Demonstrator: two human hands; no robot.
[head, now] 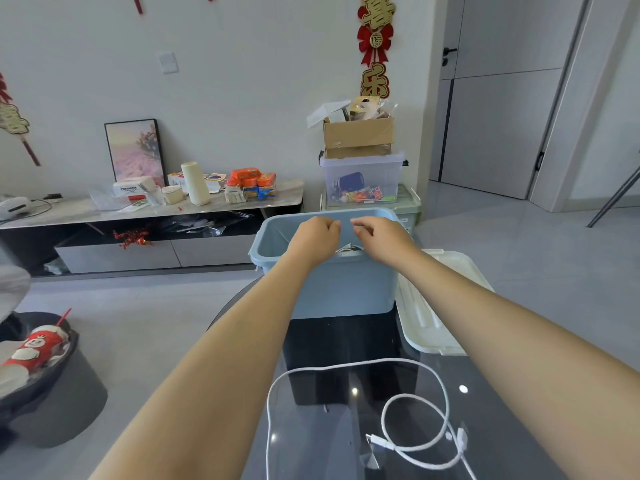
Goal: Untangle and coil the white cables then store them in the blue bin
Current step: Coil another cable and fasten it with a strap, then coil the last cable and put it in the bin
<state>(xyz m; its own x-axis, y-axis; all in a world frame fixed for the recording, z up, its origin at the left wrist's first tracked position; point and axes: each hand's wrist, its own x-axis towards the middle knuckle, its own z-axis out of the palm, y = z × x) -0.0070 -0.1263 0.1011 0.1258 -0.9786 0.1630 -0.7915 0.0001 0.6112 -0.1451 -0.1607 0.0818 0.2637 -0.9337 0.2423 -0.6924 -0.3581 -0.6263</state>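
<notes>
Both hands over open pale-blue plastic bin (332,289): left hand (317,237) and right hand (377,237) curled, fingertips nearly meeting; pinched content too small to tell. White coil (349,250) glimpsed inside bin. Remaining loose white braided cable (415,427) lies on dark glass counter (329,427), near person, well below hands, nearer right arm.

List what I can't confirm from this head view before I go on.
- Bin contents: hidden by both hands and the near wall; only a sliver of coil shows.
- Left hand and right hand fingertips: turned away, so grip unclear.
- Table cable: cut off by the bottom edge.
</notes>
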